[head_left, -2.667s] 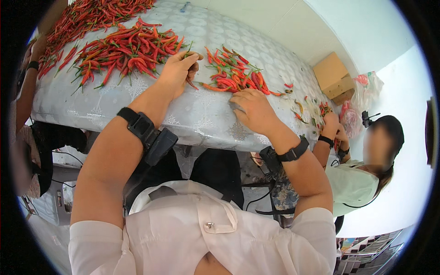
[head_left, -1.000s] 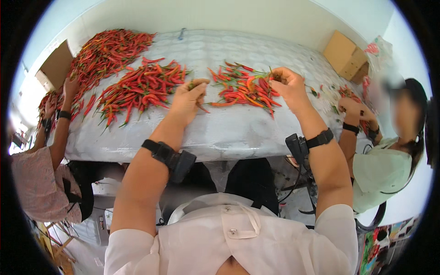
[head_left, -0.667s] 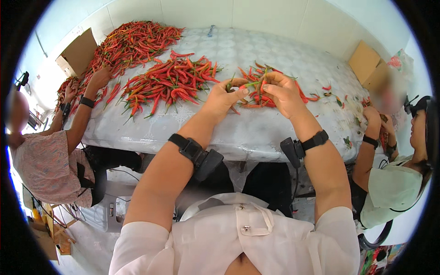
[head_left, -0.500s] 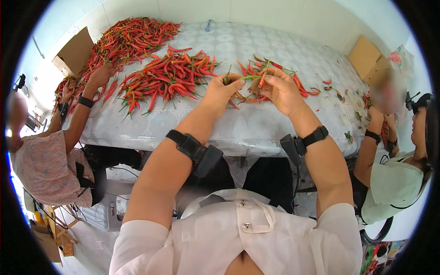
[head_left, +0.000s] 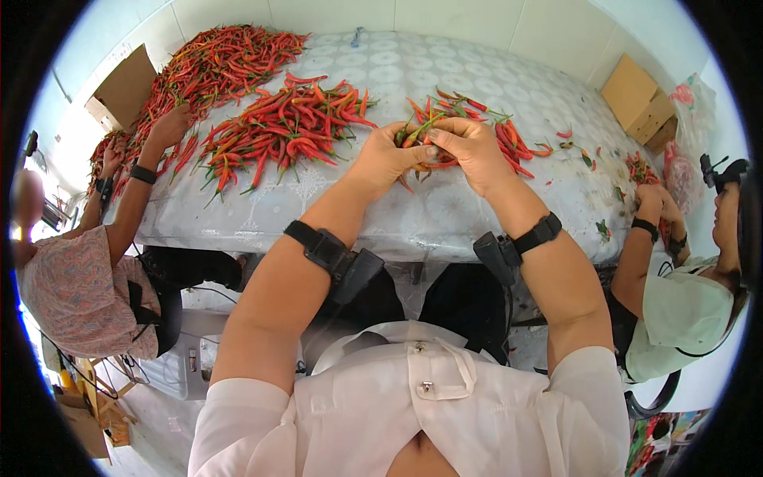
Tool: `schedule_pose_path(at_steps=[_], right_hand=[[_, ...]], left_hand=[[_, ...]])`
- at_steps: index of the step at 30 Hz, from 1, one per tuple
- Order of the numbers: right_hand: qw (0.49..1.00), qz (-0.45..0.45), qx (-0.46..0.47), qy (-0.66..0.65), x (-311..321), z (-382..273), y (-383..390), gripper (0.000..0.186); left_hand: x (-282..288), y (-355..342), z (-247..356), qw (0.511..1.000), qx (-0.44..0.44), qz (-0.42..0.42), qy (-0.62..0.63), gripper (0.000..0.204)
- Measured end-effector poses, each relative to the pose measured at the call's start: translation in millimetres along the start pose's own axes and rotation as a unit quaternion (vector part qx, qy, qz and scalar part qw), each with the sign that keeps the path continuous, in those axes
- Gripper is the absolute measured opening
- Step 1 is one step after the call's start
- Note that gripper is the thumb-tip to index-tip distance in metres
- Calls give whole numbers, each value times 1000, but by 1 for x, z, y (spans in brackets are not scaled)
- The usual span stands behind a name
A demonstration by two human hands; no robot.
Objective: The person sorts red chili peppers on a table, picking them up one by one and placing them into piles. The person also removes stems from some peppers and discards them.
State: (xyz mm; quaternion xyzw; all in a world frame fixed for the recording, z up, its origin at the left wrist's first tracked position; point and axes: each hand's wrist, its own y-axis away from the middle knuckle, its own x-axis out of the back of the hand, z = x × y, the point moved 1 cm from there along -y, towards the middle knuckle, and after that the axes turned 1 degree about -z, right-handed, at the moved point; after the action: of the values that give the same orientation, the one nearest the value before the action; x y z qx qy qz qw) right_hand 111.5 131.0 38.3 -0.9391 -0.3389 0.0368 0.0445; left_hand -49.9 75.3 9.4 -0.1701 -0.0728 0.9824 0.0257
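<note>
My left hand [head_left: 388,161] is closed on a few chili peppers [head_left: 413,133], whose green stems and orange-red bodies poke out past the thumb. Right against it, the thumb and fingers of my right hand [head_left: 470,155] pinch at the same chilies. My fingers partly hide them, so their number is unclear. A large pile of red chilies [head_left: 274,131] lies just left of my left hand. Behind and to the right of my right hand is a smaller loose group of red chilies [head_left: 513,143].
A bigger chili heap [head_left: 226,63] covers the table's [head_left: 350,215] far left, beside a cardboard box [head_left: 123,87]. One person [head_left: 87,294] works at the left, another [head_left: 675,318] at the right. Another cardboard box [head_left: 632,91] and a plastic bag [head_left: 687,175] stand far right.
My right hand has moved left and met my left hand, so the gap between them has closed. The right-hand person's hands have come together near the chilies there.
</note>
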Motion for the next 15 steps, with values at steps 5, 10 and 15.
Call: schedule_pose_path(at_steps=[5,10,15], right_hand=[[990,41,80,110,9,-10,10,36],[940,106,234,227,24,-63,30,54],[887,176,270,331,37,-80,49,51]], left_hand=[[4,-1,2,999,23,47,-7,19],[3,2,4,996,8,84,41,16],[8,-1,0,994,-5,93,49,14]])
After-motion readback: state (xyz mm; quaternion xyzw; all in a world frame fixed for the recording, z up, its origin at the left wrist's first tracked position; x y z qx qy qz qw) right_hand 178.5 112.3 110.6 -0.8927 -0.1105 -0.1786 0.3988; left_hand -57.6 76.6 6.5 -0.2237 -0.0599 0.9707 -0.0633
